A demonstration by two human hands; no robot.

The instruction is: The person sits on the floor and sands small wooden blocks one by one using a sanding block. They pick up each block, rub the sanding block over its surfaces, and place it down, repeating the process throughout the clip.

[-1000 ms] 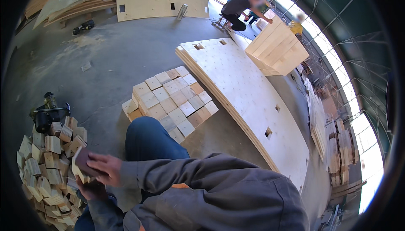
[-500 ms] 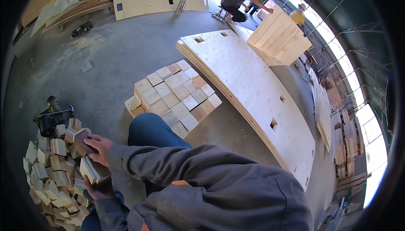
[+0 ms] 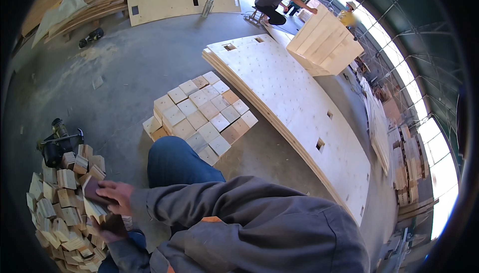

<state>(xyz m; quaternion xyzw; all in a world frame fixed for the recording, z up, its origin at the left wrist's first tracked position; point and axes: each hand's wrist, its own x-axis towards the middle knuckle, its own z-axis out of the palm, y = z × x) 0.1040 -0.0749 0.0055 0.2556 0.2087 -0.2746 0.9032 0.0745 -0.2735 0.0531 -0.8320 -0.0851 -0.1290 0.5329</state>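
Observation:
At lower left, my left hand [image 3: 110,229] grips a pale wooden block [image 3: 93,209] from below, its fingers wrapped round the lower end. My right hand [image 3: 118,195] is closed on a flat, dark brown sanding block [image 3: 93,190], which lies against the wooden block's upper side. The two hands are close together, and the sanding block covers part of the wood. Right beside them rises a heap of loose wooden blocks [image 3: 64,198], many with chamfered ends.
Beyond my knee stands a neat stack of square-ended blocks [image 3: 197,108]. Large plywood sheets [image 3: 279,88] with square cutouts lie to its right. Black power tools [image 3: 55,146] sit behind the heap and farther back [image 3: 91,38]. A crouching person [image 3: 273,3] holds a wooden box [image 3: 324,41].
My right hand has brought the sanding block down onto the wooden block, where they were apart before. The left hand has shifted slightly lower, and the whole view has moved a little.

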